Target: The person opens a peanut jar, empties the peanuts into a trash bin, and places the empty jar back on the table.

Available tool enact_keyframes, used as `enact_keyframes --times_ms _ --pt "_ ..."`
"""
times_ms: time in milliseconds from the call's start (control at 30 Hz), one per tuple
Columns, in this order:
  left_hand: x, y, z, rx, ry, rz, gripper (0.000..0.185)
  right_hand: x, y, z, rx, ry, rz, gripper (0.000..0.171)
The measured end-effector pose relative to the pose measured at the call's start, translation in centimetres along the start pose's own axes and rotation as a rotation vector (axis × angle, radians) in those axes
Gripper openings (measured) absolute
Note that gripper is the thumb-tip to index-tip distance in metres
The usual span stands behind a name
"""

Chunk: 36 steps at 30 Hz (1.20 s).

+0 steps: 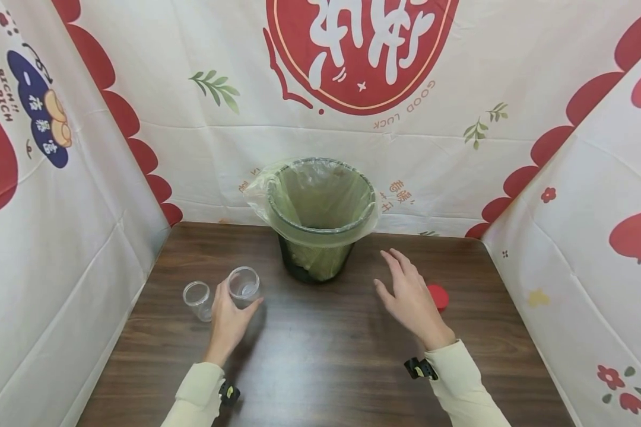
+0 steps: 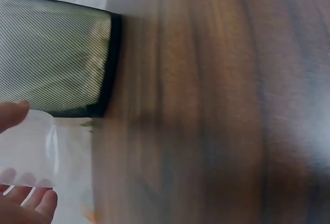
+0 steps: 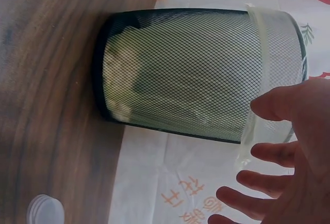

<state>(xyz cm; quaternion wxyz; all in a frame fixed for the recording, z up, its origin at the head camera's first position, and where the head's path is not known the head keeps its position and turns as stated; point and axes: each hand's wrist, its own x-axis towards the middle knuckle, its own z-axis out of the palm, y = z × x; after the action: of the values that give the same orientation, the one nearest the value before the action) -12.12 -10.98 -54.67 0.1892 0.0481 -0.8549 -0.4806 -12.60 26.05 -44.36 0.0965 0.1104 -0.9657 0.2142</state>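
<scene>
Left hand [image 1: 228, 317] wrapped around clear cup [image 1: 244, 284] beside second cup [image 1: 197, 298]; right hand [image 1: 411, 295] spread, empty, near red lid [image 1: 438, 296]. Best lifted upright toward bin [image 1: 320, 216].

Both forearms came in from the bottom edge in pale cream sleeves, each with a small black-and-yellow strap clipped at the wrist. The left hand [image 1: 228, 317] was reaching forward and a bit inward, fingers and thumb curled round what it held; the left wrist view caught a thumb tip up top and fingertips [image 2: 38, 201] lower down. The right hand [image 1: 410, 295] hovered palm-down, not holding or touching anything, fingers straight and slightly spread, angled forward and to the left. From the right wrist view its fingers [image 3: 268, 153] were fanned out loose.
</scene>
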Motion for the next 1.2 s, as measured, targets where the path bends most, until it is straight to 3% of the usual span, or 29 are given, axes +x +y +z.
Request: enact_keyframes --times_ms 133,267,433,1000,1200 --pt "-0.1 -4.4 1.2 0.011 0.035 -0.03 0.083 -0.5 0.1 0.5 0.003 -0.011 -0.003 0.068" --pt "0.0 -9.3 2.7 0.072 0.017 -0.099 0.089 -0.8 0.1 0.9 0.01 -0.016 -0.002 0.067" --pt "0.1 -11.5 3.1 0.084 -0.034 -0.135 0.095 -1.1 0.1 1.1 0.015 -0.015 0.002 0.067" --pt "-0.7 -10.3 2.0 0.074 -0.114 -0.216 0.09 -1.2 -0.1 1.1 0.034 -0.018 0.006 0.067" --pt "-0.5 -9.2 1.6 0.067 -0.06 -0.151 0.095 -1.2 -0.1 0.9 0.025 -0.02 0.001 0.067"
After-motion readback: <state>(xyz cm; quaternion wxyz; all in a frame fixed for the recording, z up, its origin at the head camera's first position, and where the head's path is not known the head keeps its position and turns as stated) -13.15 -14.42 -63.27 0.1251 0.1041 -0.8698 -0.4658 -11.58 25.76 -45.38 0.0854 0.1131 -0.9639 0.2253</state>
